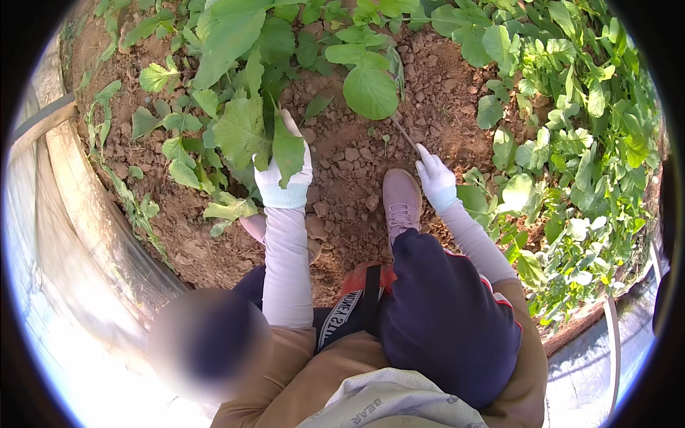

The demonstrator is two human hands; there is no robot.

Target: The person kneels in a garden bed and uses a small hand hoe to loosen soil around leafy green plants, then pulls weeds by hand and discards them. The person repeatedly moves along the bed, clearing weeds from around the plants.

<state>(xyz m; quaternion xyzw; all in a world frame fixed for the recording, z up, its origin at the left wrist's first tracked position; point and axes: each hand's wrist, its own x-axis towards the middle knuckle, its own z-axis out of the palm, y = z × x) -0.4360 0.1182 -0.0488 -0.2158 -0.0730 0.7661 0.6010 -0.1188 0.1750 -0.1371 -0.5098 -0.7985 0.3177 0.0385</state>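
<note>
My left hand (283,170), in a white glove with a pale blue cuff, is among broad leafy greens (241,131) at the left centre. Leaves cover most of its palm and fingers, so its hold is hidden; one finger shows along the right side. My right hand (436,176), gloved the same way, is closed around a thin, brownish handle (406,134) of a tool. That handle slants up and left over the soil, and its far end passes under a rounded green leaf (370,92). I cannot tell what kind of tool it is.
Cloddy brown soil (348,160) lies between the hands. A pink lace-up shoe (401,200) stands beside my right hand. Dense greens (583,134) fill the right side. Plastic sheeting (69,224) curves along the left, crossed by a bar (43,125). A red object (364,275) sits between the legs.
</note>
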